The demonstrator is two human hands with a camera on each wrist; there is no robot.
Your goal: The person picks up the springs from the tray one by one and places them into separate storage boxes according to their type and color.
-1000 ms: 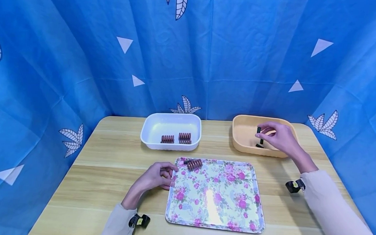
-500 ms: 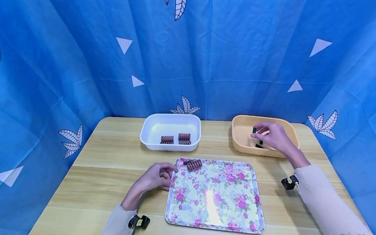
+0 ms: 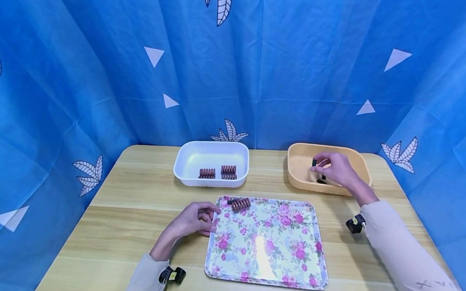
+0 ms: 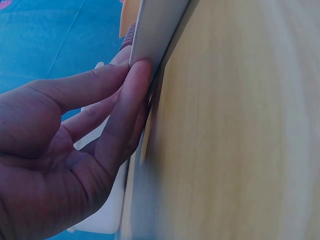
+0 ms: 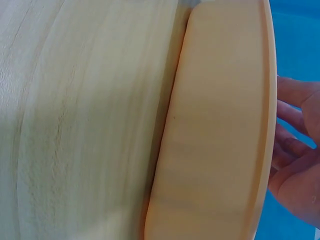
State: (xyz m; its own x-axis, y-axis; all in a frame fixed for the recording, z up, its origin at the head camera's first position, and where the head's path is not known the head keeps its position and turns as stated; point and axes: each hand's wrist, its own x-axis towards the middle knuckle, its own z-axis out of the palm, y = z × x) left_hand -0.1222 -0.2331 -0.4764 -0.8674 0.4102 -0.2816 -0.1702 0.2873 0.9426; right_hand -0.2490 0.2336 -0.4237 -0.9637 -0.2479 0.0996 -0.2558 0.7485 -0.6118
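In the head view my left hand pinches the left edge of the floral tray. The left wrist view shows thumb and fingers on both sides of the tray edge. Over the orange bin, my right hand pinches a small dark green spring, which stands upright between the fingertips. More short dark springs lie in that bin, partly hidden by the hand. At the tray's top left corner a thicker brown spring lies against a small dark spring.
A white bin at the back left holds several brown springs. The wooden table ends at a blue curtain behind both bins. In the right wrist view the orange bin's wall hides part of the right hand.
My right hand has moved slightly left and down inside the orange bin with the dark spring. The left hand and the tray have stayed in place.
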